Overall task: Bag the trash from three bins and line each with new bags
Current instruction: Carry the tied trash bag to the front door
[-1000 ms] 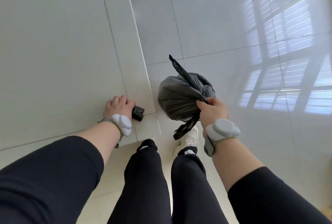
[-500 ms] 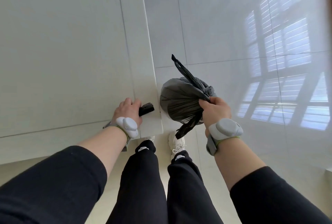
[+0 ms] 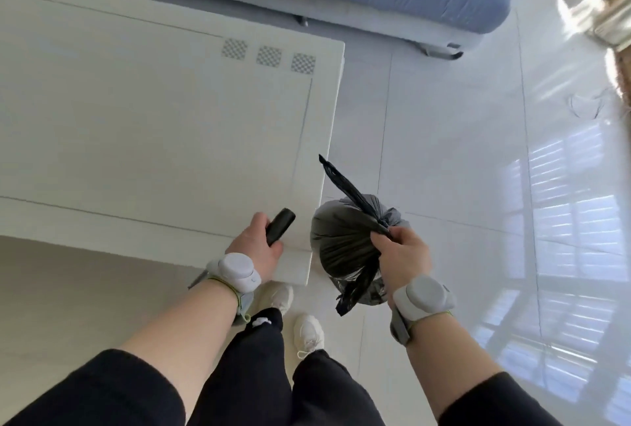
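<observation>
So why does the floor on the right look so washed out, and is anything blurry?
Head view: window light with slat stripes reflects off the glossy floor tiles, bleaching them; the top right corner is overexposed and smeared; the wide lens bends the white table edges; the tied trash bag stays fairly sharp.

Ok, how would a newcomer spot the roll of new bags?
Find the white table, then its near right corner. There the left hand grips a small black roll, a tight cylinder, unlike the bulging tied trash bag beside it.
</observation>
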The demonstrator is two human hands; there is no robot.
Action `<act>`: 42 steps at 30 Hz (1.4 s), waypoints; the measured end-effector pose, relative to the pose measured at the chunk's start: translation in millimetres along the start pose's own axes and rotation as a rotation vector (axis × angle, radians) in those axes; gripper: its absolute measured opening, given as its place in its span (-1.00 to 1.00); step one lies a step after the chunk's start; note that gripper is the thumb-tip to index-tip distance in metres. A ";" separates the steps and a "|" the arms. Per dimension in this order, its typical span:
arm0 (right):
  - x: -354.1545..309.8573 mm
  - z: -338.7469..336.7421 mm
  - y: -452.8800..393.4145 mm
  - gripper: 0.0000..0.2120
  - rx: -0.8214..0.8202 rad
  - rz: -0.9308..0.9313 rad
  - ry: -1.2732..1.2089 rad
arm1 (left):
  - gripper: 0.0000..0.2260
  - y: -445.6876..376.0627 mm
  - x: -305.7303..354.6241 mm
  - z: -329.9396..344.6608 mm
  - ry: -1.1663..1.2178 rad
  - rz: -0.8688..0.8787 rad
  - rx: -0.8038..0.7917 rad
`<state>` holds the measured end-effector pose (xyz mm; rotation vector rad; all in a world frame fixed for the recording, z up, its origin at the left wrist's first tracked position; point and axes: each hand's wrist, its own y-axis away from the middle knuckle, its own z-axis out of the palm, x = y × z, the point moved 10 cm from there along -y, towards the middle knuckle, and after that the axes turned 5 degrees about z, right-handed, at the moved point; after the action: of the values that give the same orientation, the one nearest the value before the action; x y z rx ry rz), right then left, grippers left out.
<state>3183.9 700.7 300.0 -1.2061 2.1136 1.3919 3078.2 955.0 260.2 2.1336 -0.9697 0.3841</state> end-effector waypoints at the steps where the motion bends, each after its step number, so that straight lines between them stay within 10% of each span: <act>1: 0.6 0.7 1.1 -0.89 -0.014 -0.004 -0.001 | -0.80 3.9 -0.7 -1.1 0.004 -0.012 0.002; 20: -129.9 149.3 213.7 -0.94 -0.597 -0.468 0.286 | -0.80 223.9 -125.7 -183.8 0.346 -0.389 0.549; 42: -130.9 536.1 610.7 -0.92 -0.967 -0.665 0.456 | -0.74 457.1 -532.1 -371.3 0.594 -0.673 0.944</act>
<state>2686.3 1326.6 495.2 -2.4683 0.9277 1.9264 2395.3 1306.5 460.1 2.6995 0.3853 1.1910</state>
